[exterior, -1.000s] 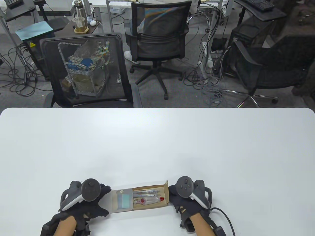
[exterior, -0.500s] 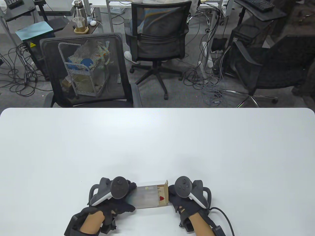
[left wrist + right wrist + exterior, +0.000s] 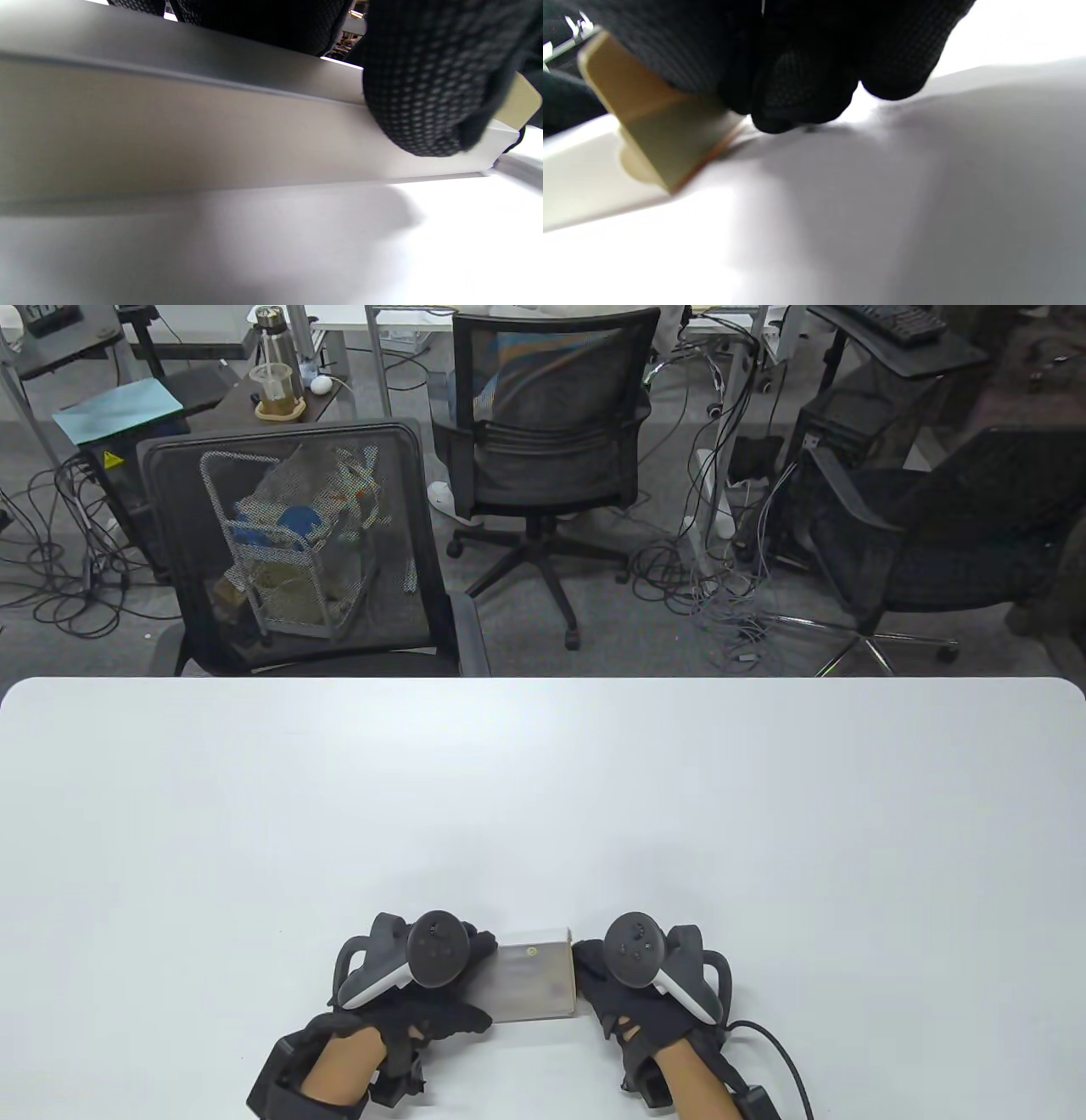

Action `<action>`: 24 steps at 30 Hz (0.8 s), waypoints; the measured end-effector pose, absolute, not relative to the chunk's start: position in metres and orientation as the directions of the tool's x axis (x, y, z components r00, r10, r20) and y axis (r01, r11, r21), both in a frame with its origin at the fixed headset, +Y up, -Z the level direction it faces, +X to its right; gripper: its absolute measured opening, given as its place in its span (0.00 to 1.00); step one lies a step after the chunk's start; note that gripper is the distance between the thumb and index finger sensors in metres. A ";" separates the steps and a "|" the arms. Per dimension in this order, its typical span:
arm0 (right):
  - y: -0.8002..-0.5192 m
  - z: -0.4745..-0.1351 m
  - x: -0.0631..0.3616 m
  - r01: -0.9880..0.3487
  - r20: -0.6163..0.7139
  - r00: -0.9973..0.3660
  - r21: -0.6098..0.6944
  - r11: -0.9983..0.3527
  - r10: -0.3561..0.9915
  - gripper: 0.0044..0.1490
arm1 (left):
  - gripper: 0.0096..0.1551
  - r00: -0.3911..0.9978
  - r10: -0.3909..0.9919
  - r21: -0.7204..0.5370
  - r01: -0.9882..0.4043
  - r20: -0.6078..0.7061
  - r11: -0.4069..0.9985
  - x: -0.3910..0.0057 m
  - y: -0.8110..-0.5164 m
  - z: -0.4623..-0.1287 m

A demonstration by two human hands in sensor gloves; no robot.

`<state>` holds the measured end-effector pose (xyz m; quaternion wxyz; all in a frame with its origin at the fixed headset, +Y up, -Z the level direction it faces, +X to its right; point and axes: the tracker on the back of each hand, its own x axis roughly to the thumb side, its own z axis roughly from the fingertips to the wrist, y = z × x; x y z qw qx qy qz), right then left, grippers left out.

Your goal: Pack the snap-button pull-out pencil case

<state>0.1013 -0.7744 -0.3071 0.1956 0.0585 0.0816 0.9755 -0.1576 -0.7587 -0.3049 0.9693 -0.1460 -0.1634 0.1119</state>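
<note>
1. Pencil case (image 3: 533,984) lies near the front edge of the white table (image 3: 543,797), flat on its surface, held between two gloved hands; only its frosted grey sleeve shows from above, with a small round snap button (image 3: 532,951) near its far edge.
2. Left hand (image 3: 424,984) grips the case's left end; from the left wrist camera one gloved fingertip (image 3: 420,84) presses on the sleeve's top edge (the rest of that hand's fingers are mostly cropped from sight).
3. Right hand (image 3: 628,984) is pressed against the case's right end; from the right wrist camera its fingers (image 3: 797,89) are curled together against a tan end flap (image 3: 657,127), fingertips down at the tabletop.
4. Beyond the table, black mesh office chairs (image 3: 543,458) stand over tangled floor cables.
</note>
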 end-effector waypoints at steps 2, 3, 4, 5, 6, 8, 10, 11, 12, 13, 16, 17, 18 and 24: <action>-0.773 -0.309 0.104 -0.462 0.062 -0.876 0.179 -0.869 0.478 0.33 | 0.54 0.923 0.258 -0.316 -0.164 0.286 0.934 -0.157 -0.759 -0.304; -0.773 -0.310 0.104 -0.482 0.051 -0.865 0.187 -0.856 0.498 0.35 | 0.54 0.923 0.258 -0.316 -0.163 0.286 0.935 -0.157 -0.759 -0.305; -0.774 -0.313 0.102 -0.509 0.031 -0.850 0.212 -0.834 0.526 0.36 | 0.54 0.923 0.257 -0.317 -0.162 0.286 0.935 -0.157 -0.759 -0.305; -0.775 -0.314 0.100 -0.516 0.019 -0.846 0.224 -0.827 0.533 0.36 | 0.54 0.923 0.257 -0.317 -0.162 0.287 0.935 -0.157 -0.759 -0.305; -0.778 -0.317 0.096 -0.517 -0.009 -0.846 0.257 -0.817 0.533 0.36 | 0.54 0.922 0.259 -0.318 -0.163 0.286 0.934 -0.157 -0.759 -0.305; -0.778 -0.321 0.090 -0.492 -0.034 -0.865 0.255 -0.832 0.501 0.36 | 0.54 0.922 0.259 -0.318 -0.163 0.287 0.934 -0.157 -0.759 -0.305; -0.774 -0.326 0.082 -0.440 -0.062 -0.897 0.232 -0.867 0.438 0.35 | 0.54 0.922 0.257 -0.316 -0.161 0.289 0.935 -0.157 -0.759 -0.304; -0.773 -0.328 0.079 -0.430 -0.075 -0.902 0.240 -0.870 0.425 0.35 | 0.54 0.922 0.256 -0.315 -0.160 0.290 0.936 -0.157 -0.759 -0.304; -0.772 -0.329 0.076 -0.420 -0.097 -0.907 0.260 -0.869 0.410 0.36 | 0.54 0.922 0.255 -0.314 -0.159 0.290 0.936 -0.158 -0.759 -0.304; -0.772 -0.331 0.073 -0.411 -0.117 -0.912 0.279 -0.868 0.394 0.37 | 0.54 0.922 0.254 -0.314 -0.159 0.290 0.936 -0.158 -0.760 -0.303; -0.770 -0.334 0.065 -0.363 -0.145 -0.931 0.281 -0.888 0.334 0.36 | 0.54 0.923 0.253 -0.313 -0.158 0.290 0.936 -0.158 -0.760 -0.303; -0.770 -0.334 0.063 -0.345 -0.150 -0.937 0.281 -0.895 0.314 0.36 | 0.54 0.923 0.252 -0.313 -0.157 0.291 0.937 -0.157 -0.760 -0.303; -0.770 -0.334 0.061 -0.336 -0.156 -0.940 0.279 -0.900 0.302 0.36 | 0.54 0.923 0.252 -0.314 -0.157 0.291 0.937 -0.157 -0.760 -0.303; -0.771 -0.335 0.058 -0.334 -0.183 -0.939 0.283 -0.899 0.291 0.36 | 0.54 0.923 0.253 -0.317 -0.157 0.290 0.935 -0.157 -0.760 -0.303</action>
